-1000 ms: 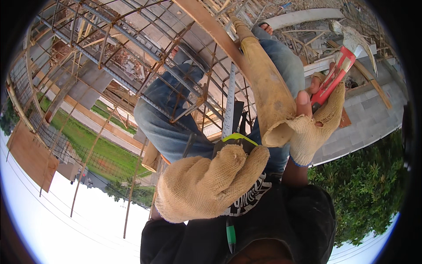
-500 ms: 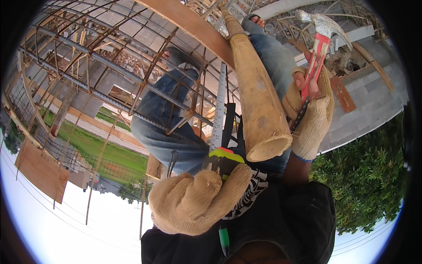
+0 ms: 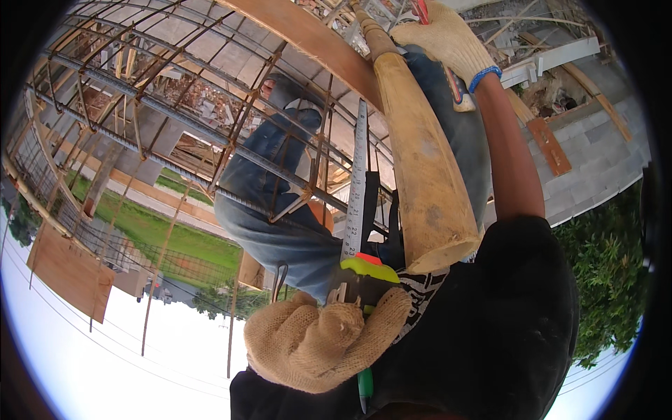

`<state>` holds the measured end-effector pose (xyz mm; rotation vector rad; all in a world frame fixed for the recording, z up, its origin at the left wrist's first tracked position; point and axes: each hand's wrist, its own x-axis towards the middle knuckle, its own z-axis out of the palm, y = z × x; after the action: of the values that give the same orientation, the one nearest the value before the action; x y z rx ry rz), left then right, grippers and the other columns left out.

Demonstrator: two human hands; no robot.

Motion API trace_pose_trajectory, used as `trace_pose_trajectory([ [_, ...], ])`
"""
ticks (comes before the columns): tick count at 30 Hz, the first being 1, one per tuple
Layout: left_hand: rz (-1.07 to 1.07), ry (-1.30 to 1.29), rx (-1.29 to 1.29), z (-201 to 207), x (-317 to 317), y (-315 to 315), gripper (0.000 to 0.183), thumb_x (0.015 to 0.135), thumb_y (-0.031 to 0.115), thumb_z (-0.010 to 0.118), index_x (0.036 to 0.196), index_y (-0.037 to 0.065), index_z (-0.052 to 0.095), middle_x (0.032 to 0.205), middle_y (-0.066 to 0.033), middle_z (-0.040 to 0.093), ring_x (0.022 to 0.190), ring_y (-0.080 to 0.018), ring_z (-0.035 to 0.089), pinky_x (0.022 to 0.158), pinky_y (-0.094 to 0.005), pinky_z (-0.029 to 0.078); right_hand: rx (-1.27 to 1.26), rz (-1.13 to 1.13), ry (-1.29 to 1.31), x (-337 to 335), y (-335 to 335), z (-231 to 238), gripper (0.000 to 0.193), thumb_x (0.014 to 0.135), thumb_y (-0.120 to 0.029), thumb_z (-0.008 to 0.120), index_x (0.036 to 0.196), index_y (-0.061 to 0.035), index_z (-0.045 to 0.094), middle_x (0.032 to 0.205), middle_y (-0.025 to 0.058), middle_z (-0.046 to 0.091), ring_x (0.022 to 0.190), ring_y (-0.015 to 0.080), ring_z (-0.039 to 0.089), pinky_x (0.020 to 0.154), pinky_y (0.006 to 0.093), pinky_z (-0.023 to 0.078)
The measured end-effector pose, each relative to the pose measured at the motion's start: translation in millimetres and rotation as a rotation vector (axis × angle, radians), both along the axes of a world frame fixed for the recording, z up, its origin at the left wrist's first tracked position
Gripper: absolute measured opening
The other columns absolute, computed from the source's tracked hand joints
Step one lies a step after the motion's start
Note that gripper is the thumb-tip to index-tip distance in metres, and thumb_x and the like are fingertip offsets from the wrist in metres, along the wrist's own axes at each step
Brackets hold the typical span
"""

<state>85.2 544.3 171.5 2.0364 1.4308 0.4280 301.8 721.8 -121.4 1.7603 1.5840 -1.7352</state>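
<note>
My left hand (image 3: 325, 343), in a beige knit glove, is closed around a tape measure (image 3: 367, 280) with a dark body and yellow and orange trim. Its extended blade (image 3: 357, 182) runs away from me toward a brown wooden board (image 3: 308, 35). My right hand (image 3: 448, 42), gloved and stretched far forward, grips a red-handled claw hammer (image 3: 459, 94). The handle's butt sticks out beneath the wrist; the hammer's head is not visible. Between the two hands a thick bamboo pole (image 3: 427, 161) slants from the far side toward my chest, its cut end nearest me.
A cage of steel rebar (image 3: 175, 105) fills the left side, close to my jeans-covered leg (image 3: 269, 189). At right lie grey roof tiles (image 3: 581, 175) and a brown wood strip (image 3: 549, 147). Rubble and timber scraps lie beyond. A green pen (image 3: 365, 388) hangs at my shirt.
My right hand has swung forward and leftward with the hammer, from beside the pole to near its far end. The left hand and tape measure have shifted slightly toward me and right.
</note>
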Motion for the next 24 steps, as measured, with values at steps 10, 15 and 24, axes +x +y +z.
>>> trace_pose_trajectory([
  [10,-0.011,0.109,-0.175,14,1,-2,0.048,0.083,0.023,0.085,0.129,0.014,0.073,0.099,0.0032,0.066,0.062,-0.0063,0.055,0.051,-0.0211,0.046,0.501,0.537,0.092,-66,-56,-109,0.078,0.077,-0.06,0.08,0.119,0.0048,0.067,0.103,0.021,0.075,0.084,0.0337,0.074,0.075,0.0445,0.059],
  [15,-0.088,0.086,-0.209,17,-13,5,0.037,0.081,0.022,0.083,0.117,0.018,0.078,0.102,0.0088,0.073,0.062,-0.0038,0.058,0.051,-0.0208,0.046,0.102,0.894,-0.111,-88,-54,-100,0.091,0.072,-0.073,0.075,0.118,0.0051,0.075,0.107,0.0255,0.077,0.098,0.0383,0.076,0.084,0.048,0.06],
  [24,-0.042,0.031,-0.218,8,-9,-19,0.048,0.082,0.022,0.088,0.128,0.018,0.076,0.111,0.0021,0.062,0.052,-0.0044,0.05,0.041,-0.0195,0.039,0.196,0.976,-0.023,-84,-60,-91,0.086,0.074,-0.079,0.068,0.089,0.0053,0.079,0.083,0.0238,0.076,0.084,0.0381,0.075,0.08,0.0485,0.06],
])
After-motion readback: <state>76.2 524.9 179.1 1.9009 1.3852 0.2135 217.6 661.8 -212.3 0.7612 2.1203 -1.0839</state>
